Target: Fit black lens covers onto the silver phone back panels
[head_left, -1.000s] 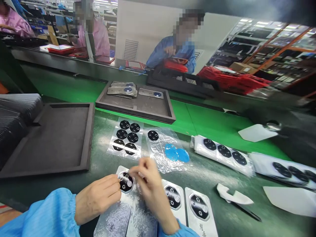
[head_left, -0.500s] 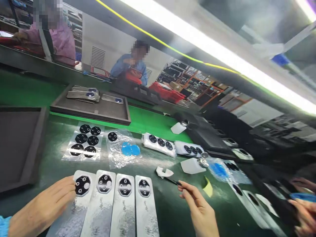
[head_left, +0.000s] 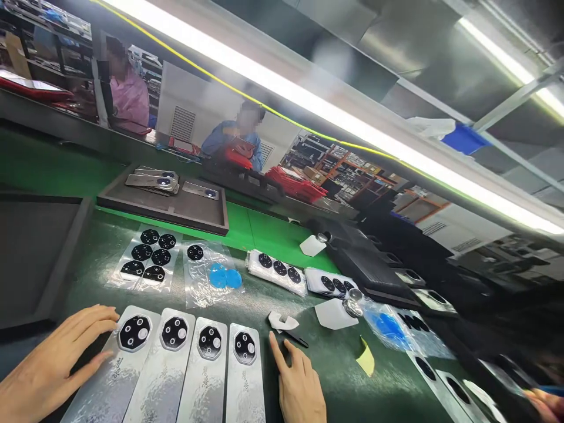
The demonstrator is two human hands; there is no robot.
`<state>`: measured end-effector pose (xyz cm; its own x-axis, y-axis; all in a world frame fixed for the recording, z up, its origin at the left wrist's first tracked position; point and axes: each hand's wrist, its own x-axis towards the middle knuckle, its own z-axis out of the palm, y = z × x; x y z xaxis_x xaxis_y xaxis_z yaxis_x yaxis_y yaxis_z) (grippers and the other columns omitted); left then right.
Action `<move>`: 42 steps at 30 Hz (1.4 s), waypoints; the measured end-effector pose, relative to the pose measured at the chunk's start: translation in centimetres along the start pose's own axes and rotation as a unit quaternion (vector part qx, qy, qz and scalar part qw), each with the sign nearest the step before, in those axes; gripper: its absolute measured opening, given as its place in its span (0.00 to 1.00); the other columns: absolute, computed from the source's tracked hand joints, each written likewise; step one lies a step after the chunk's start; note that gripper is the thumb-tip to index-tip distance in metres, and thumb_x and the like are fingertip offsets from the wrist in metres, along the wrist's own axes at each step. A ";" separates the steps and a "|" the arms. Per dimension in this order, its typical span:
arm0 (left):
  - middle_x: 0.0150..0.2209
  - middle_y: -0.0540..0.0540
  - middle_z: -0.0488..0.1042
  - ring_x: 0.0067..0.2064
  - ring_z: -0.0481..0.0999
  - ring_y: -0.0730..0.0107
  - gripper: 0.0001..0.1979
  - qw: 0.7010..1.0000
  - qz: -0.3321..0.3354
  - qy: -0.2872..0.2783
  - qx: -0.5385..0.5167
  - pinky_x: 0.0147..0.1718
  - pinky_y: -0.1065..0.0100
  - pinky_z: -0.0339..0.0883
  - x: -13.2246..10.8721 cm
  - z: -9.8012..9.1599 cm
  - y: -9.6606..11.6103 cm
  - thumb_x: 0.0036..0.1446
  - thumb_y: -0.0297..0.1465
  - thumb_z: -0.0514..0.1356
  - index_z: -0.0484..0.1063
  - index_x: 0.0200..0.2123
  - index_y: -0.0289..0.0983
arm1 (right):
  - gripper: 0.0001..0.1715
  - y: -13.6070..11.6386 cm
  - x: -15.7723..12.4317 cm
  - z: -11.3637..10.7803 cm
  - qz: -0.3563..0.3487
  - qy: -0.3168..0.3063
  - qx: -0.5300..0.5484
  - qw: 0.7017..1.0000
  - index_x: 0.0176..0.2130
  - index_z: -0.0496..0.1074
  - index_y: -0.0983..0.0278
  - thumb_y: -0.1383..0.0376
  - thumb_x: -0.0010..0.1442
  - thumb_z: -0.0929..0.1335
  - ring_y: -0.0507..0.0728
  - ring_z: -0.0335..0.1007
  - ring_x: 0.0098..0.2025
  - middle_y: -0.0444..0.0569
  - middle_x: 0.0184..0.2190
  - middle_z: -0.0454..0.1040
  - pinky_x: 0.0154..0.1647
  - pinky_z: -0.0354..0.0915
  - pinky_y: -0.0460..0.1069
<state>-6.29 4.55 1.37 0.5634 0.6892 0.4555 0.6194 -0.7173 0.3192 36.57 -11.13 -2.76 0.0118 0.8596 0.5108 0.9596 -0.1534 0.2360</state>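
Note:
Several silvery phone back covers (head_left: 200, 382) lie side by side in front of me, each with a black octagonal camera plate at its top. My left hand (head_left: 57, 358) is open at the leftmost cover, its thumb over the cover's edge and its fingers by the upper left corner. My right hand (head_left: 299, 376) is open, index finger stretched forward, just right of the rightmost cover (head_left: 245, 376). Beyond its fingertips lie a crumpled white wipe (head_left: 282, 321) and a thin black tool (head_left: 299, 339), whose kind I cannot make out. Nothing shows in either hand.
Plastic sheets with black camera stickers (head_left: 150, 258) and blue discs (head_left: 224, 276) lie behind the covers. White bottles (head_left: 337, 313), packed stickers (head_left: 277, 273) and a yellow scrap (head_left: 365, 358) are at right. A dark tray (head_left: 163, 214) holds more covers. Another person's hand (head_left: 546, 405) is far right.
My right hand has let go of the black tool, which now lies by the wipe, and moved left toward the covers. My left hand's fingers have spread. The camera view has shifted.

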 end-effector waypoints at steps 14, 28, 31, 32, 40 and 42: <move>0.56 0.42 0.66 0.57 0.65 0.47 0.40 0.953 -0.054 -0.290 -0.067 0.56 0.49 0.60 7.2 -1.0 0.9 0.39 0.32 0.71 0.61 0.56 0.42 | 0.15 -4.2 16.9 -5.3 -0.127 -0.253 0.272 0.920 0.52 0.71 0.58 0.67 0.66 0.65 0.59 0.75 0.49 0.47 0.49 0.76 0.45 0.71 0.52; 0.53 0.38 0.64 0.55 0.63 0.41 0.46 0.907 -0.088 -0.405 -0.077 0.56 0.44 0.56 8.7 -0.5 2.1 0.28 0.43 0.75 0.65 0.53 0.36 | 0.19 -11.1 30.4 7.5 -0.100 -0.344 0.273 0.893 0.53 0.69 0.65 0.59 0.65 0.68 0.58 0.72 0.47 0.51 0.51 0.72 0.46 0.71 0.57; 0.56 0.35 0.62 0.58 0.60 0.38 0.50 0.900 -0.098 -0.419 -0.068 0.59 0.41 0.50 8.8 -0.1 2.2 0.25 0.44 0.76 0.65 0.54 0.34 | 0.19 -11.1 30.9 8.3 -0.100 -0.353 0.274 0.889 0.53 0.69 0.65 0.59 0.65 0.68 0.58 0.72 0.47 0.51 0.51 0.72 0.47 0.71 0.57; 0.57 0.34 0.62 0.60 0.58 0.36 0.50 0.897 -0.099 -0.425 -0.067 0.60 0.40 0.48 8.7 0.0 2.2 0.25 0.44 0.76 0.65 0.54 0.33 | 0.19 -11.2 31.0 8.5 -0.100 -0.355 0.274 0.888 0.53 0.69 0.65 0.59 0.65 0.68 0.58 0.73 0.47 0.51 0.51 0.72 0.46 0.71 0.57; 0.51 0.37 0.62 0.53 0.63 0.43 0.40 0.905 -0.101 -0.407 -0.070 0.52 0.47 0.60 8.2 0.0 2.2 0.26 0.38 0.77 0.64 0.44 0.34 | 0.19 -11.4 30.1 8.1 -0.119 -0.310 0.277 0.902 0.53 0.69 0.65 0.59 0.65 0.68 0.58 0.72 0.47 0.52 0.51 0.71 0.46 0.71 0.57; 0.49 0.40 0.62 0.51 0.64 0.48 0.35 0.909 -0.108 -0.393 -0.089 0.48 0.52 0.63 8.1 -0.3 2.2 0.29 0.37 0.77 0.62 0.39 0.36 | 0.19 -11.3 29.4 7.6 -0.132 -0.288 0.283 0.905 0.53 0.69 0.65 0.59 0.65 0.68 0.58 0.72 0.48 0.52 0.51 0.71 0.47 0.71 0.58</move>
<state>-0.53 8.50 6.07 0.6995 0.6257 -0.3452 0.7025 -0.5137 0.4925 28.24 19.60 3.27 -0.2512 0.9663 -0.0560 0.9389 0.2292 -0.2567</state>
